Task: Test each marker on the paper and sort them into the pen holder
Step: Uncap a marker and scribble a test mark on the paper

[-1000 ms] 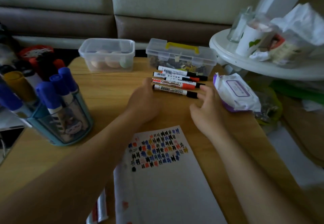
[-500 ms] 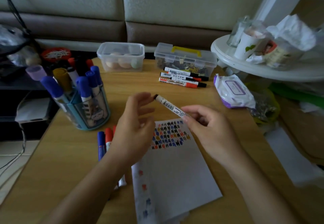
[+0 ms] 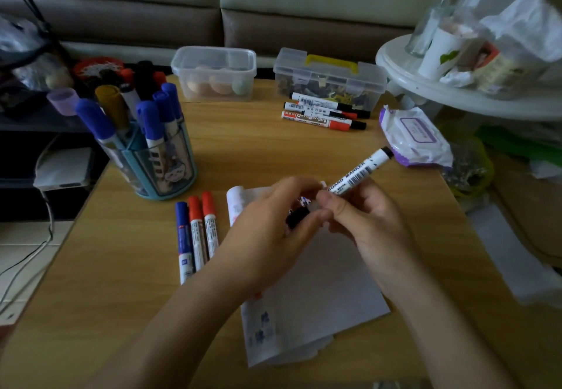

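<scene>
— Where is the marker (image 3: 359, 172)?
— Over the paper's (image 3: 319, 297) far end. The right hand (image 3: 371, 224) grips its barrel, and the left hand (image 3: 273, 236) pinches its black cap (image 3: 296, 217).
— And the pen holder (image 3: 158, 163)?
— Left of the paper.

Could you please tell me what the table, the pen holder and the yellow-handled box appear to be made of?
Table: probably wood or wood-look laminate, matt; grain lines show. Pen holder: likely plastic, teal frame with clear walls; markers show through. Yellow-handled box: clear plastic, faintly glossy; contents show through.
</scene>
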